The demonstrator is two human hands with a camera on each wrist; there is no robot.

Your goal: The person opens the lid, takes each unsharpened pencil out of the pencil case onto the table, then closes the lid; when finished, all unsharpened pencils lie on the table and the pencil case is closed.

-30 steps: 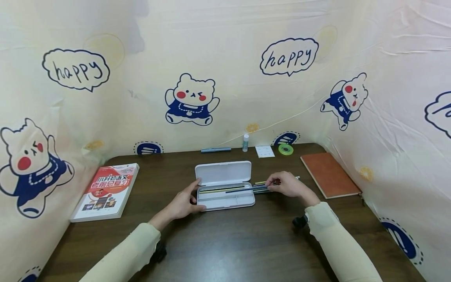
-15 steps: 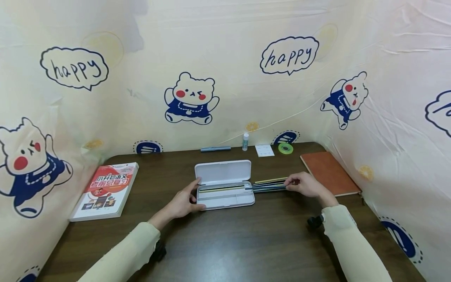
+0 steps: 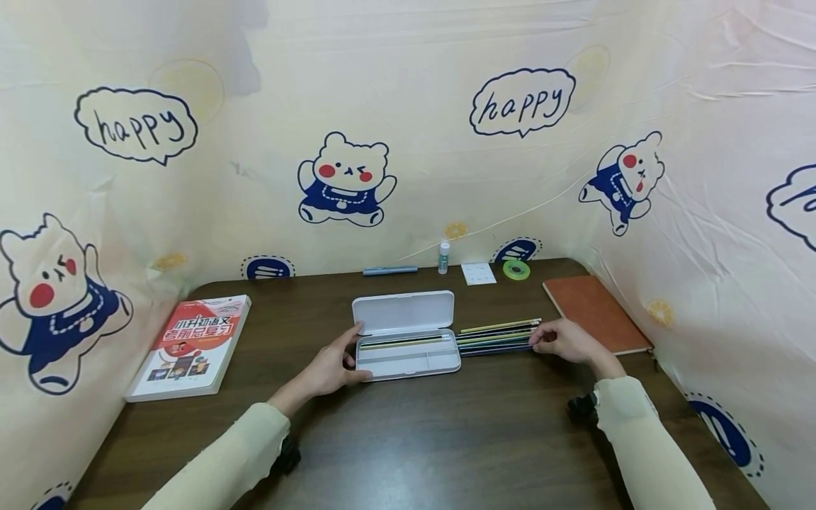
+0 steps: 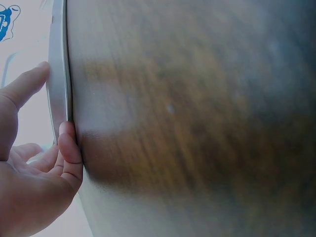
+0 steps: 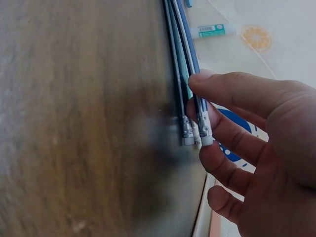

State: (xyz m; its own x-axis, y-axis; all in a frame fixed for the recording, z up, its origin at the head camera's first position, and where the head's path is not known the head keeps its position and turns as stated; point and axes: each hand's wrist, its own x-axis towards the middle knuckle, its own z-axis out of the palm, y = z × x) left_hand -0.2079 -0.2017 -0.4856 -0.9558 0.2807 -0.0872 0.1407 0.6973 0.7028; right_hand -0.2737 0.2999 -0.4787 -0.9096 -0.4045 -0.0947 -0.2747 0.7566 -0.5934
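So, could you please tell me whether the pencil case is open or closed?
Open: the pencil case has its lid folded back, showing a pencil inside.

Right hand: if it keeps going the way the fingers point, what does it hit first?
Likely the white pencil case. The right hand pinches the eraser ends of the pencils, pointing left along them toward the case's right end.
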